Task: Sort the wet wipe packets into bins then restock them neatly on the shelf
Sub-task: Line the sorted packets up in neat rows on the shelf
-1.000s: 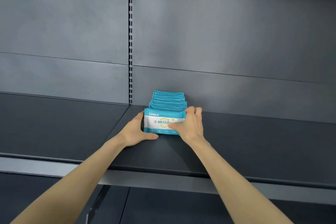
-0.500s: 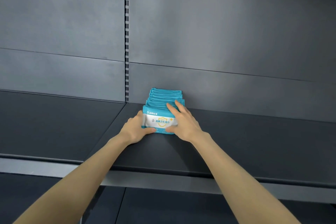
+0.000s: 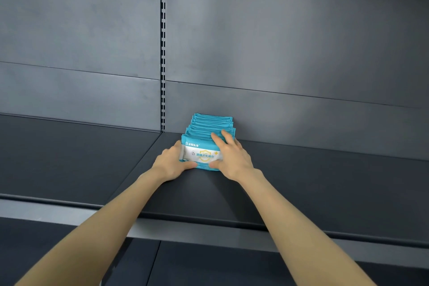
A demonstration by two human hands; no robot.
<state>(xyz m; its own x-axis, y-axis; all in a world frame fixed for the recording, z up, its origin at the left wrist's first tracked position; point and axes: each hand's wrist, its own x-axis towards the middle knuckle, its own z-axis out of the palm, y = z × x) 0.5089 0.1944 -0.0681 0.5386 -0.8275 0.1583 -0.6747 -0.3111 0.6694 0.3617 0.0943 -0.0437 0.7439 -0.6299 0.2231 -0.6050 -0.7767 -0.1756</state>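
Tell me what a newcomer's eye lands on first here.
A row of teal wet wipe packets stands on edge on the dark shelf, just right of the slotted upright. The left hand holds the row's left front corner; the right hand lays its fingers across the tops.

Both arms are extended forward.
The left end of the front packet (image 3: 200, 155) is cupped by the left hand (image 3: 170, 162); its top is covered by the right hand (image 3: 232, 158), fingers straight.

Matt metal shelf (image 3: 301, 181); glossy plastic packets (image 3: 209, 127)
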